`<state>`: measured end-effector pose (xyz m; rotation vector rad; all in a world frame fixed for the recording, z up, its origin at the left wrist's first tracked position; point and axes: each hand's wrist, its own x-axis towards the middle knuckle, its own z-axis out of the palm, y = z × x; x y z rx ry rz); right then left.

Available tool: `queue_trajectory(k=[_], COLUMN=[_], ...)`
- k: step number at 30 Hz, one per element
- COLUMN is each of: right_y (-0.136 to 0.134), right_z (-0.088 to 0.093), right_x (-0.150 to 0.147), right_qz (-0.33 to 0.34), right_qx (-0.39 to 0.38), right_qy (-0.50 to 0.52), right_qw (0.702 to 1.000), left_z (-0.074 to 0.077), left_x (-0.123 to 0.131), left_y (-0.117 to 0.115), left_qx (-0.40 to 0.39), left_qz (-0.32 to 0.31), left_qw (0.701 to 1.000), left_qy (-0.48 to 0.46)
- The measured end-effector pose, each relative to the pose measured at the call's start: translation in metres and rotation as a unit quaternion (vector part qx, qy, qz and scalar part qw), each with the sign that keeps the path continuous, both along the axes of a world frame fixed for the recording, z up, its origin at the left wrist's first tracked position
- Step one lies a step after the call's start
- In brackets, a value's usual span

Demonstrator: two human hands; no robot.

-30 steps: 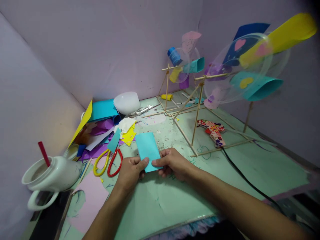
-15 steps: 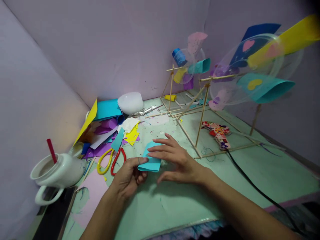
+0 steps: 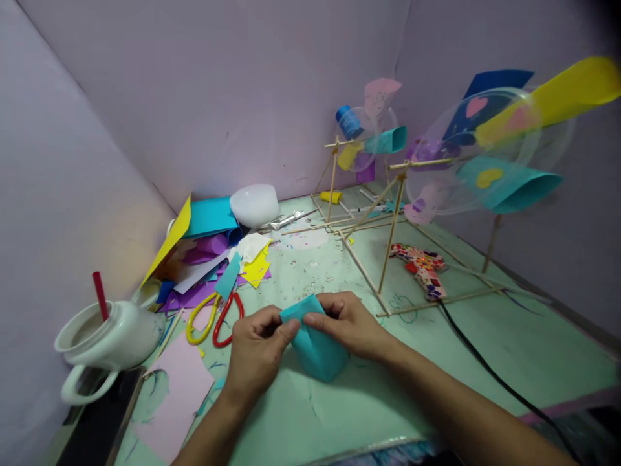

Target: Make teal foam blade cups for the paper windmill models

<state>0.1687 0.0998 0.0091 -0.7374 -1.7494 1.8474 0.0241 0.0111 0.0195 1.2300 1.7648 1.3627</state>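
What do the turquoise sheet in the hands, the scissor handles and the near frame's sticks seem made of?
Turquoise sheet: probably matte craft paper, thin-edged and creased.
Scissor handles: likely plastic, with smooth, slightly glossy red and yellow loops.
Near frame's sticks: apparently unpainted bamboo or wood, pale, dull tan.

The table (image 3: 436, 336) is pale green. On the left are a white pot (image 3: 123, 333), a dark flat thing (image 3: 104, 414) and pink paper (image 3: 179, 382). Scissors (image 3: 216, 330) lie by a paper heap (image 3: 208, 243). A white cup (image 3: 255, 204) and foil (image 3: 290, 221) are far back. Two stick stands (image 3: 392, 233) are on the right, a glue gun (image 3: 421, 264) inside the near one.
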Motion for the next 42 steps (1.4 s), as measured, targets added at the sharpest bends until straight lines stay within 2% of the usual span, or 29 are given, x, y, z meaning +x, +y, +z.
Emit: queue_trajectory(k=[4, 7, 11, 14, 16, 21, 23, 25, 27, 28, 30, 32, 37, 42], right_y=[-0.001, -0.001, -0.003, -0.004, -0.004, -0.003, -0.001, 0.002, 0.005, 0.007, 0.009, 0.01, 0.009, 0.009], right_z=[-0.004, -0.006, -0.008, -0.007, -0.006, -0.007, -0.01, -0.014, -0.018, -0.019, -0.021, -0.022, -0.019, -0.013], right_x=[-0.004, -0.005, -0.004, -0.004, -0.005, -0.004, -0.003, -0.002, -0.001, -0.001, -0.001, -0.001, -0.001, -0.002], right_qz=[-0.01, -0.045, -0.088, -0.1, -0.085, -0.002, -0.011, -0.027, -0.036, -0.039, -0.039, -0.04, -0.041, -0.061], right_qx=[0.026, 0.029, 0.035, 0.045, 0.025, -0.026, -0.051, -0.102, -0.158, -0.181, -0.205, -0.209, -0.207, -0.234], right_qy=[-0.003, 0.012, 0.026, 0.018, 0.012, -0.027, -0.036, -0.027, -0.013, -0.008, -0.001, 0.001, 0.003, 0.015], right_qw=[1.0, 0.998, 0.995, 0.994, 0.996, 0.999, 0.998, 0.994, 0.987, 0.983, 0.978, 0.977, 0.977, 0.97], left_z=[-0.005, -0.006, -0.005, -0.002, -0.001, -0.005, -0.003, 0.002, 0.01, 0.013, 0.016, 0.015, 0.008, 0.006], left_x=[0.002, 0.002, 0.004, 0.006, 0.008, 0.01, 0.005, -0.007, -0.025, -0.036, -0.056, -0.07, -0.078, -0.076], left_y=[0.001, 0.001, 0.0, -0.002, -0.002, -0.001, 0.001, 0.003, 0.005, 0.006, 0.008, 0.009, 0.008, 0.01], left_qx=[0.026, 0.028, 0.012, 0.019, 0.03, 0.042, 0.022, 0.006, -0.03, -0.077, -0.247, -0.328, -0.355, -0.367], left_qz=[0.028, 0.027, 0.012, 0.032, 0.053, 0.083, 0.063, 0.057, 0.086, 0.101, 0.085, 0.062, 0.028, 0.065], left_qw=[0.999, 0.999, 1.0, 0.999, 0.998, 0.996, 0.998, 0.997, 0.978, 0.952, 0.873, 0.829, 0.812, 0.792], left_qy=[0.039, 0.037, -0.012, -0.033, -0.019, -0.011, -0.004, 0.054, 0.188, 0.277, 0.411, 0.449, 0.463, 0.483])
